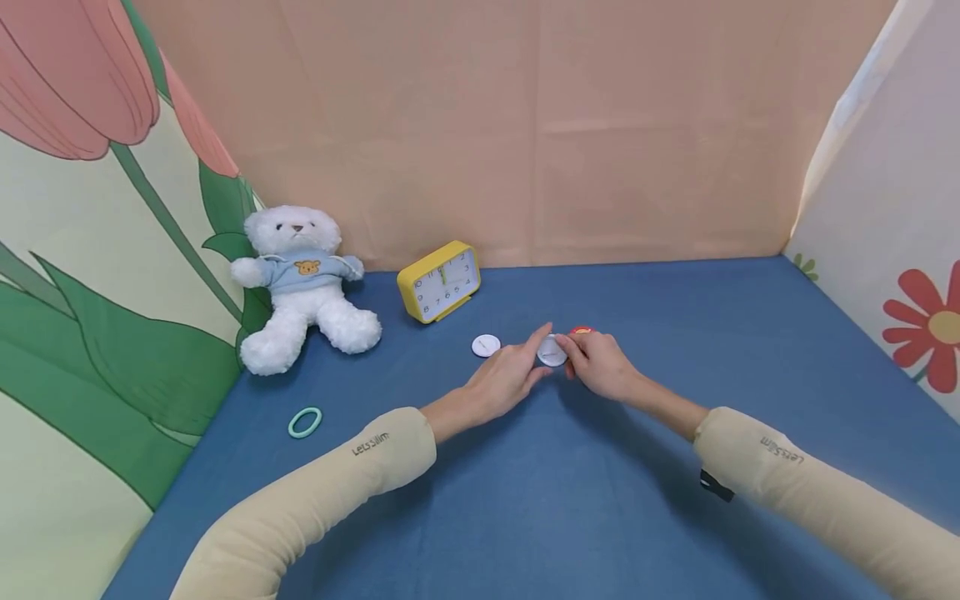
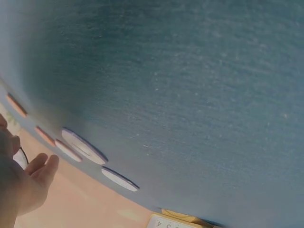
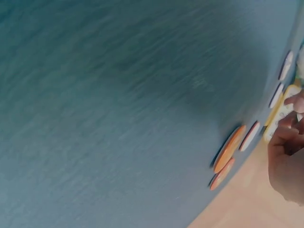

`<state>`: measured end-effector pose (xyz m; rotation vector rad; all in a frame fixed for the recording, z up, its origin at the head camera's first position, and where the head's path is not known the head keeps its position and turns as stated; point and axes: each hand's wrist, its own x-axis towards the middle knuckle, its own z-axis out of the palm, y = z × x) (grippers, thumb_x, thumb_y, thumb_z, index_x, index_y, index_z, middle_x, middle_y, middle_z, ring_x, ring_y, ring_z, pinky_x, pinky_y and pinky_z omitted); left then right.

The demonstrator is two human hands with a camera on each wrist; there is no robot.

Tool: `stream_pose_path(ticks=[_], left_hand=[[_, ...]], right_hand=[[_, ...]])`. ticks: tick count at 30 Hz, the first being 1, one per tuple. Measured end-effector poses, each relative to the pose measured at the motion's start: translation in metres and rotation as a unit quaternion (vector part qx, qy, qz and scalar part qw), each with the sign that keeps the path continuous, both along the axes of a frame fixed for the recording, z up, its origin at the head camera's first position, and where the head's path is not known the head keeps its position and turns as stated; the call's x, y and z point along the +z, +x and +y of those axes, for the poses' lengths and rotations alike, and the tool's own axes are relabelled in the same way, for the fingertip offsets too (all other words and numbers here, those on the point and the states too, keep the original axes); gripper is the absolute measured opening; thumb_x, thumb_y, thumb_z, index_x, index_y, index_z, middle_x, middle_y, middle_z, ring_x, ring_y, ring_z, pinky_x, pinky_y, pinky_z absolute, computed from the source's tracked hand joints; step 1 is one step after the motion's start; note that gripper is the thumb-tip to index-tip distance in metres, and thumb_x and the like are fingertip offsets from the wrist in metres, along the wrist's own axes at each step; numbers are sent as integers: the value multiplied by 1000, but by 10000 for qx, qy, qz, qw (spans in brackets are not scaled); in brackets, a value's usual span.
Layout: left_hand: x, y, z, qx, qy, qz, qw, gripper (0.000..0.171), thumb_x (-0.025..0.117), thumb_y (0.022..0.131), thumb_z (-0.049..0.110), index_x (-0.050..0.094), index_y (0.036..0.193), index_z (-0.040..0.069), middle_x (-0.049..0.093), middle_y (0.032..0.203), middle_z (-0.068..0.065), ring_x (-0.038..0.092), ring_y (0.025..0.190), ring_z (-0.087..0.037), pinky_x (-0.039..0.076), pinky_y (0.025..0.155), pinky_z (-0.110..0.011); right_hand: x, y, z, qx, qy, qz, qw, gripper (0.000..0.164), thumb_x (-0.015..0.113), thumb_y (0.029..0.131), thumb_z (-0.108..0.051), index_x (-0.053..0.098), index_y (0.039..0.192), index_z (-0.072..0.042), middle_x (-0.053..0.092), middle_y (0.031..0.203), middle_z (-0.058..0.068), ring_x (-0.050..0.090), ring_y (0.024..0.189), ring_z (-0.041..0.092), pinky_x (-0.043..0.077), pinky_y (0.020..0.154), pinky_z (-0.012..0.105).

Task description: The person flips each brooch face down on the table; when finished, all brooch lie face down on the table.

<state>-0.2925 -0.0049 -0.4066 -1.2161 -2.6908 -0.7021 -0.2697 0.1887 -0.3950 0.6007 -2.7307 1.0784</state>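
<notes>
My right hand [image 1: 602, 364] pinches a flat, round white disc [image 1: 552, 351] between thumb and fingers, close over the blue table. Small markings show on the disc's face. At its left edge my left hand [image 1: 504, 380] reaches in, index finger and thumb spread apart around that side. Another white disc [image 1: 486, 346] lies just left of the left hand. Behind the right hand, a red disc [image 1: 582, 331] is partly hidden. In the left wrist view, several discs, including a larger white one [image 2: 85, 146], lie on the table; the right wrist view shows an orange disc [image 3: 230, 149].
A yellow alarm clock [image 1: 440, 283] stands behind the discs. To its left sits a white teddy bear [image 1: 303, 287] in a blue top. A mint-green ring [image 1: 305, 422] lies near the left edge of the blue table [image 1: 525, 517]. Fabric walls enclose the back and sides.
</notes>
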Motion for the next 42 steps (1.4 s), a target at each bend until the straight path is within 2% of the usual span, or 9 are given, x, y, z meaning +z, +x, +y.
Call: stream_pose_path(ticks=[4, 10, 12, 15, 18, 20, 26, 35, 42], left_hand=[[-5, 2, -3, 26, -136, 200, 9997, 63, 66, 95, 24, 37, 147, 3, 62, 76, -2, 60, 65, -10, 48, 58, -18], [-5, 1, -5, 33, -192, 516, 9985, 63, 70, 92, 29, 42, 142, 3, 65, 82, -6, 66, 75, -14, 53, 65, -24], [-4, 0, -5, 42, -227, 592, 9980, 61, 69, 92, 29, 44, 140, 3, 65, 82, -5, 65, 72, -14, 52, 63, -25], [-1, -1, -5, 108, -315, 574, 9978, 58, 68, 93, 29, 45, 139, 2, 68, 87, -7, 65, 71, -13, 51, 61, -24], [1, -3, -4, 162, -462, 396, 9980, 59, 68, 93, 29, 44, 140, 0, 69, 94, -9, 65, 73, -12, 51, 62, -24], [1, -4, -4, 153, -609, 297, 9976, 58, 67, 94, 29, 45, 139, 0, 69, 96, -9, 66, 77, -13, 52, 64, -25], [2, -4, -1, 35, -839, 160, 9963, 53, 68, 93, 28, 49, 135, 0, 69, 106, -11, 67, 89, -16, 53, 72, -28], [-1, -1, 2, 115, -846, 20, 9963, 44, 70, 91, 29, 57, 123, 1, 70, 98, -8, 66, 83, -13, 52, 67, -27], [-5, 2, 6, 288, -1150, -55, 9929, 48, 67, 93, 31, 55, 129, 0, 68, 102, -10, 65, 84, -15, 53, 68, -28]], right_hand=[[-2, 3, -4, -5, -165, -580, 9982, 43, 45, 106, -24, 60, 70, -5, 55, 58, 4, 35, 43, 13, 33, 46, 28], [-5, 4, -8, -104, -320, -873, 9956, 42, 42, 106, -24, 58, 72, -5, 49, 56, 1, 39, 43, 13, 34, 43, 28], [-5, 4, -9, -27, -227, -625, 9978, 37, 44, 106, -20, 59, 76, -3, 49, 58, -1, 40, 43, 12, 36, 44, 27], [-5, 5, -9, 212, 49, -16, 9998, 19, 52, 102, -10, 65, 103, 3, 54, 62, -1, 44, 48, 10, 39, 48, 26], [-6, 5, -7, 418, 510, 515, 9965, 39, 61, 95, -2, 53, 132, 9, 59, 69, 1, 49, 56, 9, 43, 52, 25], [-7, 5, -6, 507, 896, 672, 9924, 51, 65, 92, -2, 47, 138, 7, 62, 73, 2, 53, 61, 9, 47, 56, 25], [-8, 4, 2, 657, 1695, 961, 9786, 54, 75, 86, -8, 53, 135, 1, 65, 87, 5, 62, 76, 14, 54, 69, 31], [-15, 1, 8, 937, 1805, 1271, 9708, 52, 77, 84, -10, 57, 129, 3, 67, 95, 9, 62, 77, 17, 54, 69, 33], [-25, -3, 7, 1075, 1980, 1387, 9644, 43, 75, 86, -10, 58, 124, 1, 67, 94, 9, 64, 78, 19, 54, 69, 35]])
